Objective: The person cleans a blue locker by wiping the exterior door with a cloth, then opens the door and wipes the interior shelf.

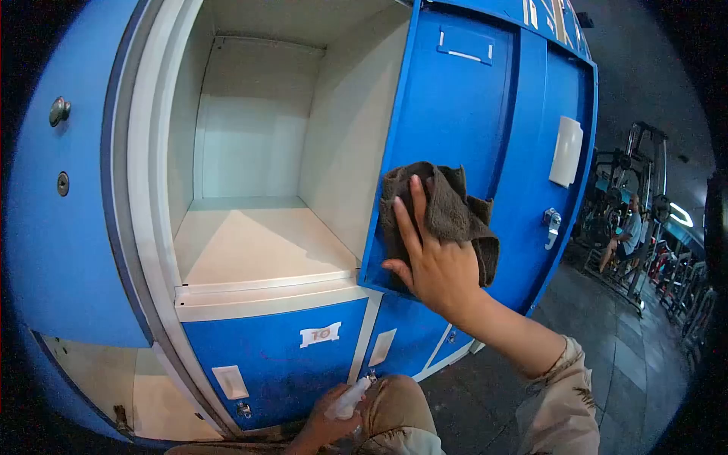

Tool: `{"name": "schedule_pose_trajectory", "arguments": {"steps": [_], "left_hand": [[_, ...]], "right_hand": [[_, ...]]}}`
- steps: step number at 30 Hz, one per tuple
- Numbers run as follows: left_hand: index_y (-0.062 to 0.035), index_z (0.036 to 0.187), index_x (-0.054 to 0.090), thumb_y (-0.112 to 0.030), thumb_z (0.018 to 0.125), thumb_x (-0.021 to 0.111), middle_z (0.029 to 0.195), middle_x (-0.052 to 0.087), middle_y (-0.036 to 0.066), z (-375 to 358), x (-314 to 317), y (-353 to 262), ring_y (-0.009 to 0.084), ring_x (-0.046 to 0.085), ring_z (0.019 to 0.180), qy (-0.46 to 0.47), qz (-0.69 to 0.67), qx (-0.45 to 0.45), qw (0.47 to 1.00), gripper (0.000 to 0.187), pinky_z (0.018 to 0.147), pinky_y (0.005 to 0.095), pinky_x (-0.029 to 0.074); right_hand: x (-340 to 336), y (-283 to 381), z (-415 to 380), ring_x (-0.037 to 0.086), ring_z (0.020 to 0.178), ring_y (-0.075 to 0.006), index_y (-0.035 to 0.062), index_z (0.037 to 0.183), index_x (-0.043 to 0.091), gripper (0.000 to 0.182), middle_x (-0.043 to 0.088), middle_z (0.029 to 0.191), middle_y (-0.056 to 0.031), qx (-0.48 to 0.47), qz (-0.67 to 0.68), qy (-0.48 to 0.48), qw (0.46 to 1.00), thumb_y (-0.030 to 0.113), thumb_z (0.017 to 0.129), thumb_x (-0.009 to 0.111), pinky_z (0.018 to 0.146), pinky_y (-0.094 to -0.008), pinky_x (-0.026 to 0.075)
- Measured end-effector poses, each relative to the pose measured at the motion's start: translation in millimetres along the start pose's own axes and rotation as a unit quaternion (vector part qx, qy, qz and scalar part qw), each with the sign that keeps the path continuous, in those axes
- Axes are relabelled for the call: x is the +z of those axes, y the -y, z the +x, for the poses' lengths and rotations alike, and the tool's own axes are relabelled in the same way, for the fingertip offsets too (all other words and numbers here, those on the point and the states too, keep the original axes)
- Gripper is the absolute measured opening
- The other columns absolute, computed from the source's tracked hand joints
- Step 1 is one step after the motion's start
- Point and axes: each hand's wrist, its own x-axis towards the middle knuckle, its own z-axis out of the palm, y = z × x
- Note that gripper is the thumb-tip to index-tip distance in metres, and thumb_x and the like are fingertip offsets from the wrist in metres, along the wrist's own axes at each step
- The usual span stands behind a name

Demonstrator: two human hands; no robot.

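With fingers spread, my right hand [438, 265] presses a dark brown cloth [455, 205] against the inner face of an open blue locker door [455, 98]. A fold of the cloth covers some of the fingers. Low in the view, beside my bent knee, my left hand [322, 425] is closed around a small translucent white spray bottle [347, 402]. To the left of the door is the locker compartment [258, 235], its pale interior exposed and a patch of light on its floor.
Below are shut blue locker doors [273, 356], one with a paper label [320, 334]. The open door carries a white handle piece [566, 152] and a metal latch [552, 227]. Another blue door [61, 250] stands at left. Gym machines [629, 220] and a seated person [629, 231] are beyond.
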Motion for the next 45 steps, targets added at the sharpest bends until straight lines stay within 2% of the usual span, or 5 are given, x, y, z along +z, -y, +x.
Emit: {"name": "schedule_pose_trajectory", "arguments": {"steps": [13,14,20,35,45], "left_hand": [[-0.0004,0.133,0.036,-0.02,0.078,0.07,0.107,0.056,0.014,0.9,-20.6,-20.3,0.0197,0.06,0.088,0.012,0.099,-0.049,0.994,0.067,0.072,0.0337,0.05],[0.0,0.133,0.037,-0.018,0.078,0.07,0.106,0.056,0.013,2.2,-21.0,-24.8,0.0198,0.06,0.09,0.021,0.137,-0.056,0.989,0.066,0.073,0.0334,0.05],[0.0014,0.13,0.042,-0.01,0.078,0.069,0.105,0.059,0.013,-7.1,-22.4,6.1,0.0202,0.062,0.095,-0.038,0.056,-0.089,0.994,0.06,0.079,0.0317,0.051],[-0.0052,0.128,0.046,-0.016,0.081,0.07,0.102,0.062,0.008,-8.2,-21.3,-13.2,0.0148,0.061,0.084,0.001,0.017,-0.157,0.987,0.054,0.067,0.0306,0.052],[-0.0068,0.133,0.043,-0.009,0.082,0.065,0.105,0.059,0.008,-9.5,-19.4,5.5,0.0156,0.061,0.087,-0.005,0.04,-0.072,0.997,0.055,0.071,0.0298,0.052]], "right_hand": [[-32.3,-118.3,137.4,0.041,0.125,-0.0319,0.0173,0.135,0.044,0.054,0.032,0.145,-0.0169,-0.006,-0.203,-0.288,0.936,0.045,0.089,0.045,0.089,-0.046,0.042],[-51.6,-112.5,144.9,0.019,0.135,-0.0367,0.0158,0.14,0.031,0.054,0.026,0.143,-0.0121,0.051,-0.255,-0.217,0.941,0.044,0.094,0.035,0.107,-0.0504,0.025],[-39.7,-116.4,151.3,0.034,0.128,-0.0388,0.0088,0.136,0.04,0.054,0.037,0.138,-0.0217,0.038,-0.23,-0.286,0.929,0.042,0.093,0.035,0.102,-0.049,0.03],[8.1,-25.0,-7.4,0.041,0.127,-0.0308,0.0202,0.134,0.045,0.058,0.023,0.15,-0.0147,-0.134,-0.007,0.08,0.988,0.047,0.083,0.053,0.107,-0.0469,0.026],[-35.0,-116.7,135.1,0.056,0.106,-0.0279,0.0218,0.134,0.044,0.053,0.04,0.141,-0.0117,-0.066,-0.201,-0.24,0.947,0.048,0.088,0.045,0.087,-0.0442,0.043]]}}
